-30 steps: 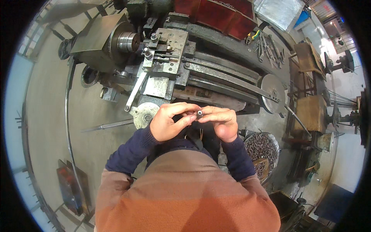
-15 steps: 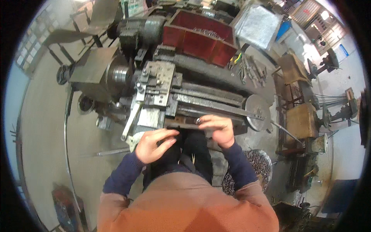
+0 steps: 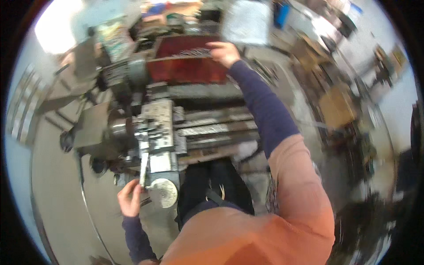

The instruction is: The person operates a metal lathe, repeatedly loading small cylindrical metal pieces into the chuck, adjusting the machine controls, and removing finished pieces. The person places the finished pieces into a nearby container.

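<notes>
My left hand is low at the left, its fingers and thumb closed at the near end of a pale metal lever. This lever runs up to the slotted tool slide of a lathe-like machine. Far ahead, my right hand is stretched over the right part of a dark red box. Its fingers extend leftward, apart, and nothing shows in them, though the picture is blurred. Small metal pieces lie inside the box. Left of the slide sits the round metal chuck.
A round pale handwheel is beside the lever. Bed rails run right from the slide. Hand tools lie right of the box. A container of metal bits is partly behind my right arm. Brown boxes stand further right.
My right hand has moved from the machine's front up and away to the red box. The left hand has dropped left onto the lever's end. The view has shifted, and the small metal piece is out of sight.
</notes>
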